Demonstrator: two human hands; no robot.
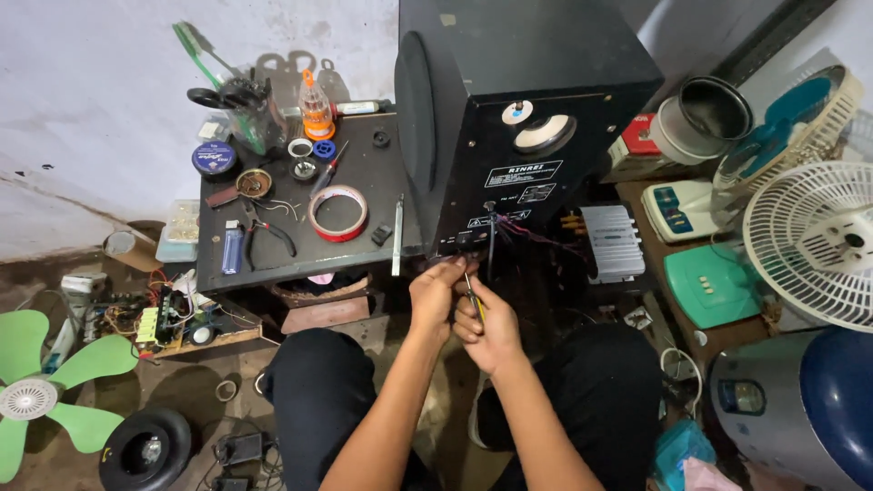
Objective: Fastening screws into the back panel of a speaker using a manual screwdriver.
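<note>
Your left hand (435,293) and right hand (486,325) meet just below the lower back edge of the black speaker cabinet (518,109), which stands upright at the right end of the dark counter (273,250).

Right hand: grip closed around a thin yellow-handled tool (473,300), probably a small screwdriver; its tip points up toward the cabinet's bottom panel. Tip contact cannot be told.

Left hand: fingers curled shut at the cabinet's lower edge, touching or pinching something small there; what it holds is hidden. The two hands touch each other.

A bundle of red and purple wires (532,236) runs from the cabinet's back to a silver finned amplifier board (611,241) just beside it on the right.

On the counter, left of the cabinet: a roll of red tape (338,215), pliers (264,232), a blue lighter (231,247), a long metal tool (397,235).

On the floor at left: green fan blades (45,386). At right: a white fan grille (814,241).
</note>
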